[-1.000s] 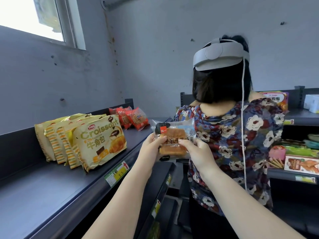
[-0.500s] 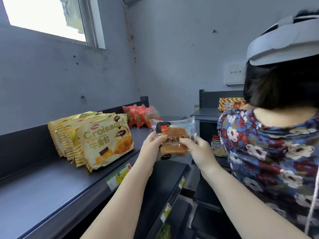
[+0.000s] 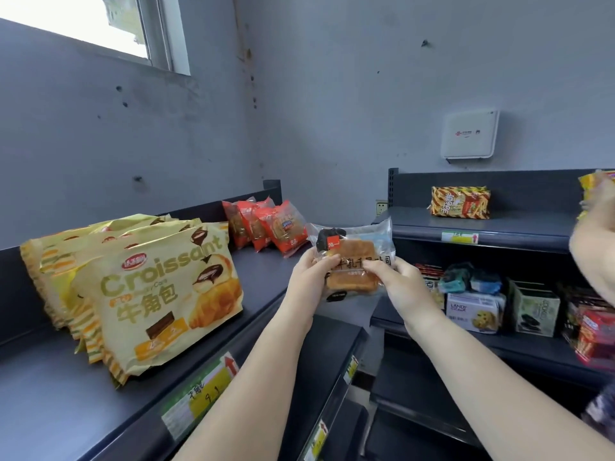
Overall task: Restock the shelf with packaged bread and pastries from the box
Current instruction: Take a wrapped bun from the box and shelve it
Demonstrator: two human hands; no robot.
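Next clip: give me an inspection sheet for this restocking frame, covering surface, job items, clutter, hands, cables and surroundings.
Surface: dark top shelf, partly bare at its near end.
Job's things: clear-wrapped bread pack held in the air above the shelf edge; yellow croissant bags standing in a row; red pastry packs behind them. The box is not in view.
Clutter: nothing seen.
Grippers: left hand and right hand both grip the bread pack.
Cables: nothing seen.
Surroundings: grey walls, window, white wall box, second shelf unit with snacks; another person's hand at the right edge.
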